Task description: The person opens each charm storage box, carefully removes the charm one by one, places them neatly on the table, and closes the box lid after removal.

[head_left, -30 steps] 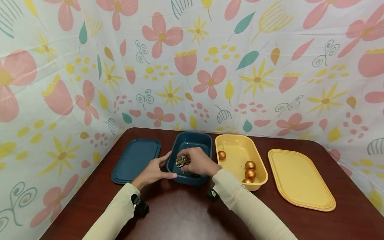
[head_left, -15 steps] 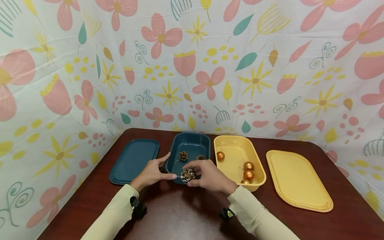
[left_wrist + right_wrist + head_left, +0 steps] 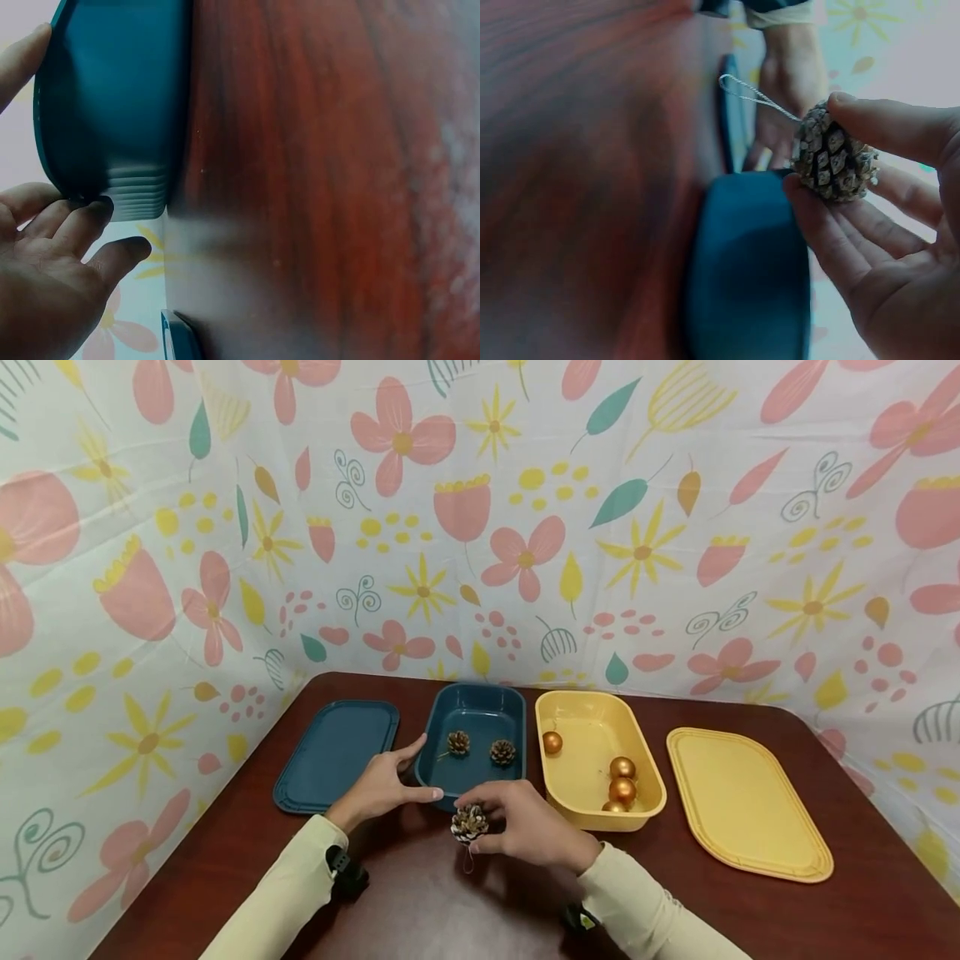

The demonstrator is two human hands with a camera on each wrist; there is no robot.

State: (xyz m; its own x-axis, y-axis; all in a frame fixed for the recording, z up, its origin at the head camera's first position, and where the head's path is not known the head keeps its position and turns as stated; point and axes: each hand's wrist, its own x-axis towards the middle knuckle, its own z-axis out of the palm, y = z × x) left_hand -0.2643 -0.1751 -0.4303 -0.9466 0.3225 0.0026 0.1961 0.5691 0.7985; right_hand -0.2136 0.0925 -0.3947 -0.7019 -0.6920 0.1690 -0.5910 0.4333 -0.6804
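My right hand (image 3: 525, 827) pinches a pine cone (image 3: 834, 156) between thumb and fingers, just in front of the blue box (image 3: 480, 700). A thin loop of string (image 3: 759, 99) trails from the cone's base. Inside the blue box lie two more pine cones, one on the left (image 3: 458, 742) and one on the right (image 3: 502, 752). My left hand (image 3: 381, 787) rests at the box's left front corner, thumb along the front rim and fingers stretched along the side. In the left wrist view its fingertips touch the box's outer wall (image 3: 112, 97).
A blue lid (image 3: 337, 758) lies flat at the left. To the right stands a yellow box (image 3: 585, 727) holding several copper-coloured ball ornaments (image 3: 622, 791). Beyond it a yellow lid (image 3: 750, 806) lies on the dark wooden table (image 3: 420, 902). A flowered cloth (image 3: 525, 527) hangs behind.
My right hand has lifted the pine cone out of the blue box and drawn it toward me, past the front rim. The left hand has stayed at the box.
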